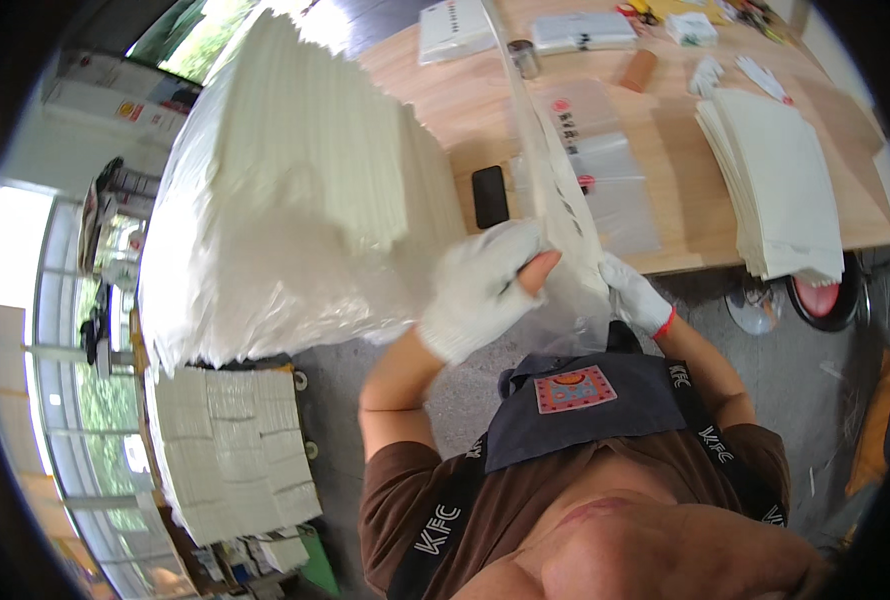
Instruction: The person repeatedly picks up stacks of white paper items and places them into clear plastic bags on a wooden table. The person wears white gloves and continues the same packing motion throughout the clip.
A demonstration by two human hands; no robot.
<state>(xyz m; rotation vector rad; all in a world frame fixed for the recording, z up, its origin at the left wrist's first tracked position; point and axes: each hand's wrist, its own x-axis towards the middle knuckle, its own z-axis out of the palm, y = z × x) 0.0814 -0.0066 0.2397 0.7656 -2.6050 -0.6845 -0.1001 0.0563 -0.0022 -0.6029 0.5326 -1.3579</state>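
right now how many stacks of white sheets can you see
3: a big plastic-wrapped stack on the left of the table, a fanned stack at the table's right edge, and a lower stack down by the floor at left. More may be hidden.

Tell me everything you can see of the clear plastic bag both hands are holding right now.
The clear plastic bag is thin, glossy and see-through, with small dark and red printed marks. It is pulled up into a long narrow strip from the table edge toward the camera, its lower end bunched in front of the apron. The left hand, in a white glove with cut fingertips, pinches its left side; the gloved right hand grips its right side. Whether anything is inside cannot be told.
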